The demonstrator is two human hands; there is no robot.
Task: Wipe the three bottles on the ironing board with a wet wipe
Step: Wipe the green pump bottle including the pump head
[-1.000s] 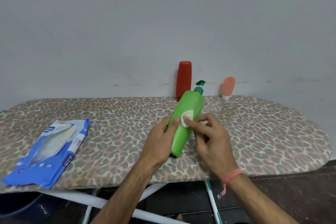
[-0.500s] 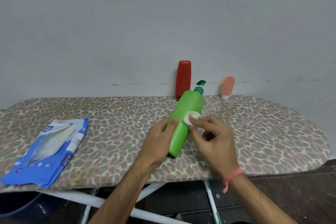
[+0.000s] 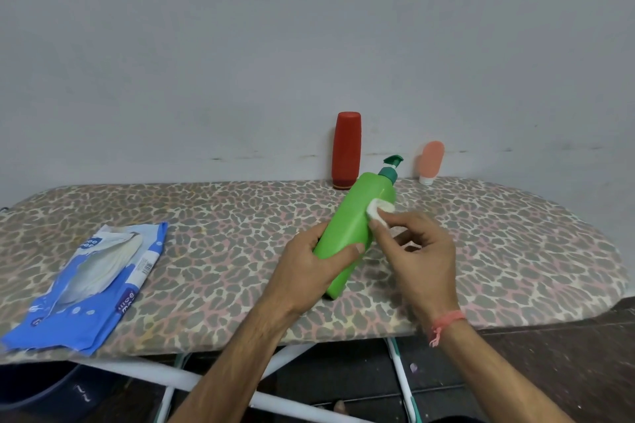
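A green pump bottle (image 3: 357, 216) leans tilted over the leopard-print ironing board (image 3: 223, 233), its base resting on the board and its dark green pump pointing up to the far right. My left hand (image 3: 309, 268) is wrapped around its lower half. My right hand (image 3: 419, 257) pinches a small folded white wet wipe (image 3: 379, 211) and presses it on the bottle's upper right side. A tall red bottle (image 3: 346, 150) stands at the board's far edge by the wall. To its right stands a small peach tube (image 3: 431, 161) on its white cap.
A blue and white wet wipe pack (image 3: 92, 282) lies flat on the left end of the board. The grey wall runs right behind the board. Below the near edge are the board's white legs (image 3: 165, 378) and a dark floor.
My right hand has slid the wipe up the green bottle, from its middle toward the shoulder. My left hand has kept its hold on the lower half.
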